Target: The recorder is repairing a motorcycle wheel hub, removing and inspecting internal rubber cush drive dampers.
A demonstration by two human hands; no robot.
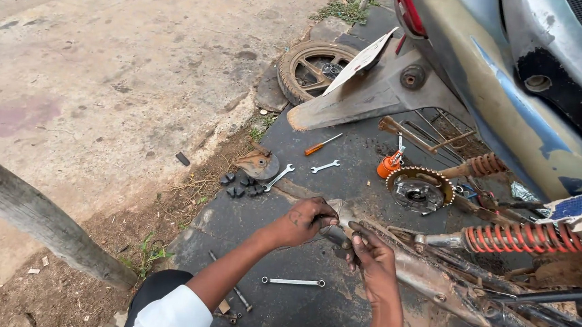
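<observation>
A: Largest item?
B: Motorcycle swingarm (433, 279), muddy, lying across the black mat's (287, 218) near right corner. Left hand (304, 220) closes around its forward end; right hand (373, 258) clamps the same end from below, fingers curled shut.
A: Handling advice?
B: Likely best to steady the arm with one hand and turn with the other; greasy surfaces may slip.
A: Labels, signs?
B: White licence plate (361, 60) at the mat's far edge, rectangular, tilted on the grey fender (371, 97). Orange bottle (388, 165) mid-mat. No packages visible.
</observation>
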